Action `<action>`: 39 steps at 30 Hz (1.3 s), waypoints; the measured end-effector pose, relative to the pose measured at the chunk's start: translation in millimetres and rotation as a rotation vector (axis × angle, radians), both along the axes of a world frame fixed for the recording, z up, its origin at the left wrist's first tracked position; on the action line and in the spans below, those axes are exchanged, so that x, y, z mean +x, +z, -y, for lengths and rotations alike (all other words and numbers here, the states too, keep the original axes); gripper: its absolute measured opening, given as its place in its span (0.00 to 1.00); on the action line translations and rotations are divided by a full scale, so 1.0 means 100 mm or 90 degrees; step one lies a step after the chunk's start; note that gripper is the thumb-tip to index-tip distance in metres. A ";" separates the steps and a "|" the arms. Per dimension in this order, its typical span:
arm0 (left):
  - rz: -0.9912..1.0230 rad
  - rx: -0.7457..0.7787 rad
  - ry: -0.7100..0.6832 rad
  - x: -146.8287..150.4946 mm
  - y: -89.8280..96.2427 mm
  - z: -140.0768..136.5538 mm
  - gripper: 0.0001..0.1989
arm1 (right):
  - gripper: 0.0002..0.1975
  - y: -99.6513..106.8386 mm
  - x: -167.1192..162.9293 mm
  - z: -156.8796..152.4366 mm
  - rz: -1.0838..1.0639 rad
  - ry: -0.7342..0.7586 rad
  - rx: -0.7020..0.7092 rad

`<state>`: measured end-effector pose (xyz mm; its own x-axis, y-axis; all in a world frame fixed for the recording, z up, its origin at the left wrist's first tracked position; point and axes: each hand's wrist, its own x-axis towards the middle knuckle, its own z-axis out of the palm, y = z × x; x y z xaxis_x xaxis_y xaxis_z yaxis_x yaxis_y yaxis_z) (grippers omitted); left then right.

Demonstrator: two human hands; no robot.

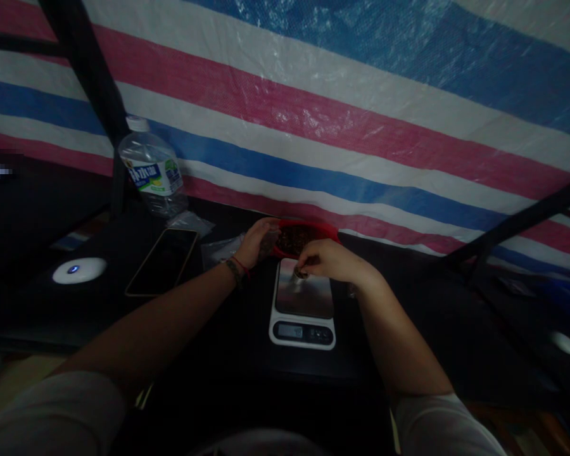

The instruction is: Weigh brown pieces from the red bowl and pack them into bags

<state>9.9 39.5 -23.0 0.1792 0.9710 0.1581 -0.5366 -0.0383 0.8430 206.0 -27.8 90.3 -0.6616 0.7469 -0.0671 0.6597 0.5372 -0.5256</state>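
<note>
A kitchen scale (304, 301) with a white body and metal plate lies in front of me, its display lit with blurred digits. On the plate is a small round container (300, 273) with brown contents. My right hand (327, 259) is over it, fingertips pinched at its rim; what they hold is too small to tell. Behind the scale sits a red bowl (333, 233) filled with small dark brown pieces. My left hand (257, 244) is closed at the bowl's left side, around something see-through, perhaps plastic, that I cannot make out.
Left on the black table (237, 354) are a phone (164, 263), a white oval device (79, 271), a large clear bottle (152, 168) and clear plastic bags (221, 249). A striped plastic sheet (313, 120) hangs behind. Dark frame bars (83, 69) slant at both sides.
</note>
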 end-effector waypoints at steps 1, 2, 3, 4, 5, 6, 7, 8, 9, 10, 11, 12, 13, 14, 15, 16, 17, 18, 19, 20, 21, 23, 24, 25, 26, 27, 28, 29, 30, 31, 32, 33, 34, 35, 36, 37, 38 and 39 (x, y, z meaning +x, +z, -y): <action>0.002 0.006 0.000 0.00 -0.01 -0.01 0.12 | 0.09 -0.02 0.00 -0.01 0.002 -0.001 -0.004; 0.005 0.012 0.002 0.00 -0.02 -0.01 0.12 | 0.09 -0.03 0.00 -0.01 0.005 -0.002 -0.004; 0.009 0.017 0.003 0.00 -0.02 -0.01 0.12 | 0.08 -0.05 0.00 -0.02 0.007 -0.002 -0.001; 0.013 0.019 0.002 0.00 -0.03 -0.02 0.12 | 0.08 -0.06 0.01 -0.02 0.008 0.001 0.002; 0.017 0.019 -0.002 0.01 -0.03 -0.02 0.13 | 0.08 -0.06 0.01 -0.02 0.008 0.004 0.006; 0.021 0.018 -0.006 0.01 -0.03 -0.02 0.13 | 0.08 -0.06 0.02 -0.02 0.005 0.007 0.009; 0.024 0.017 -0.009 0.01 -0.03 -0.01 0.14 | 0.08 -0.05 0.03 -0.02 0.001 0.008 0.012; 0.024 0.017 -0.011 0.01 -0.02 -0.01 0.14 | 0.08 -0.05 0.03 -0.01 -0.002 0.009 0.013; 0.023 0.018 -0.011 0.01 -0.02 -0.01 0.15 | 0.08 -0.04 0.03 -0.01 -0.005 0.009 0.010; 0.021 0.020 -0.010 0.01 -0.01 0.00 0.15 | 0.08 -0.04 0.04 0.00 -0.008 0.009 0.005; 0.019 0.022 -0.008 0.00 0.00 0.00 0.15 | 0.08 -0.03 0.04 0.00 -0.009 0.010 -0.001; 0.017 0.025 -0.008 0.00 0.00 0.01 0.14 | 0.08 -0.03 0.03 0.00 -0.010 0.010 -0.006; 0.017 0.027 -0.007 0.00 0.00 0.01 0.14 | 0.09 -0.03 0.03 0.00 -0.011 0.009 -0.008; 0.017 0.029 -0.007 0.00 0.00 0.01 0.15 | 0.09 -0.03 0.03 0.00 -0.012 0.006 -0.008; 0.017 0.031 -0.005 0.01 0.00 0.01 0.15 | 0.09 -0.03 0.03 0.01 -0.014 0.004 -0.006; 0.018 0.032 -0.002 0.01 0.00 0.01 0.15 | 0.10 -0.03 0.02 0.01 -0.016 0.004 -0.005; 0.020 0.031 -0.001 0.01 0.00 0.01 0.15 | 0.10 -0.03 0.02 0.01 -0.019 0.004 -0.006; 0.020 0.029 -0.001 0.01 0.00 0.01 0.15 | 0.10 -0.03 0.02 0.01 -0.021 0.006 -0.007; 0.021 0.026 -0.002 0.01 0.01 0.01 0.14 | 0.09 -0.02 0.02 0.01 -0.022 0.006 -0.007; 0.020 0.023 -0.003 0.01 0.01 0.01 0.14 | 0.09 -0.01 0.02 0.01 -0.022 0.006 -0.004; 0.020 0.022 -0.006 0.01 0.01 0.01 0.13 | 0.09 0.00 0.03 0.01 -0.021 0.003 0.002; 0.014 0.017 -0.006 0.01 0.02 0.01 0.12 | 0.09 0.01 0.04 -0.01 -0.017 -0.005 0.025; 0.010 0.015 -0.004 0.01 0.02 0.01 0.12 | 0.09 0.02 0.05 -0.01 -0.013 -0.009 0.036; 0.007 0.012 -0.002 0.01 0.02 0.01 0.12 | 0.10 0.01 0.06 -0.02 -0.007 -0.012 0.044; 0.006 0.008 -0.002 0.01 0.02 0.01 0.12 | 0.10 0.01 0.07 -0.03 0.000 -0.014 0.047; 0.008 0.006 -0.003 0.01 0.02 0.01 0.12 | 0.10 0.00 0.08 -0.04 0.009 -0.015 0.045; 0.009 0.004 -0.004 0.01 0.02 0.01 0.12 | 0.10 -0.01 0.09 -0.05 0.017 -0.014 0.040; 0.010 0.004 -0.005 0.00 0.02 0.01 0.13 | 0.10 -0.02 0.09 -0.05 0.025 -0.013 0.034; 0.010 0.005 -0.003 0.00 0.02 0.01 0.13 | 0.10 -0.03 0.09 -0.05 0.032 -0.015 0.029; 0.007 0.005 -0.001 0.00 0.02 0.01 0.13 | 0.10 -0.03 0.08 -0.06 0.037 -0.019 0.026; 0.004 0.006 0.001 0.00 0.02 0.01 0.13 | 0.10 -0.04 0.07 -0.05 0.041 -0.024 0.023; 0.002 0.006 0.003 0.00 0.01 0.01 0.14 | 0.10 -0.05 0.07 -0.05 0.042 -0.030 0.023; 0.002 0.005 0.001 0.00 0.01 0.01 0.14 | 0.09 -0.05 0.06 -0.05 0.040 -0.035 0.023; 0.001 0.004 -0.001 0.00 0.01 0.00 0.14 | 0.09 -0.06 0.05 -0.05 0.036 -0.039 0.024; 0.001 0.003 -0.003 0.00 0.01 0.00 0.14 | 0.10 -0.06 0.05 -0.05 0.031 -0.043 0.027; 0.001 0.003 -0.002 0.00 0.01 0.00 0.14 | 0.10 -0.07 0.05 -0.05 0.027 -0.044 0.033; 0.003 0.005 -0.002 0.00 0.01 0.00 0.14 | 0.11 -0.08 0.05 -0.05 0.023 -0.041 0.038; 0.006 0.006 -0.003 0.00 0.00 -0.01 0.13 | 0.11 -0.09 0.05 -0.06 0.020 -0.032 0.042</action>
<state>10.3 40.0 -22.9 0.1817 0.9686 0.1695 -0.5442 -0.0445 0.8377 210.9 -22.2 81.3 -0.6210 0.7830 -0.0369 0.7028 0.5353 -0.4685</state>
